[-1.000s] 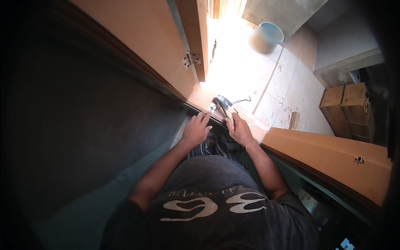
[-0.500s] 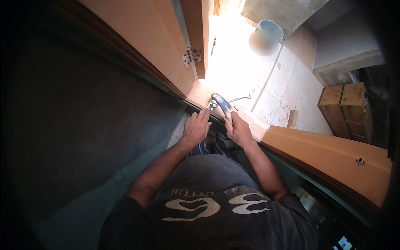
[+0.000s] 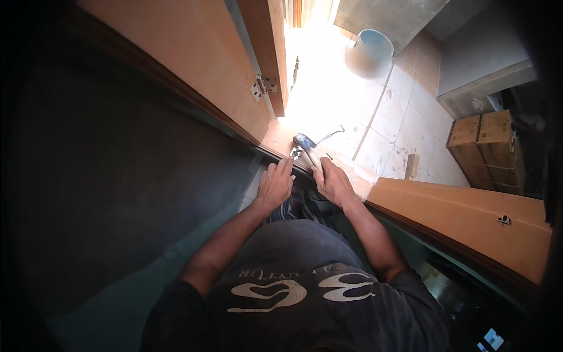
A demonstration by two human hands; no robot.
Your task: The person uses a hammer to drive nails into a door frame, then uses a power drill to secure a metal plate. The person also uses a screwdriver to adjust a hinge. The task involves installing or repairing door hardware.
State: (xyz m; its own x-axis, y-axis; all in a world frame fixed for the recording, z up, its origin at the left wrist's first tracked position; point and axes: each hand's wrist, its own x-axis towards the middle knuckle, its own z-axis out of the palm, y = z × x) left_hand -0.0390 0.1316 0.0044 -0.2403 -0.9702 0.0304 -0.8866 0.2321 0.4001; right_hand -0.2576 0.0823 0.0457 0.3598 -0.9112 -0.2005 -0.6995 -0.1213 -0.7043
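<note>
My right hand (image 3: 335,183) is closed round the pale handle of a hammer (image 3: 312,156). Its dark metal head lies over a pale wooden board, close to the fingertips of my left hand (image 3: 275,185). Those fingertips pinch the near edge of a small shiny metal fitting (image 3: 297,153), partly covered by the hammer. Beyond the hammer extends a thin metal rod (image 3: 330,135) with a hooked end; whether it is joined to the fitting I cannot tell. A dark nail-like piece (image 3: 329,156) shows beside the hammer handle.
Orange-brown wooden panels (image 3: 457,214) run along both sides of the gap, one with a metal hinge (image 3: 259,88). Farther off are a blue bucket (image 3: 376,42), a small wood block (image 3: 412,166) and stacked cardboard boxes (image 3: 487,146) on the tiled floor (image 3: 404,117).
The hammer head has shifted slightly left and lower. The hooked rod has swung so its end sits farther up and left. Both hands stay in nearly the same place.
</note>
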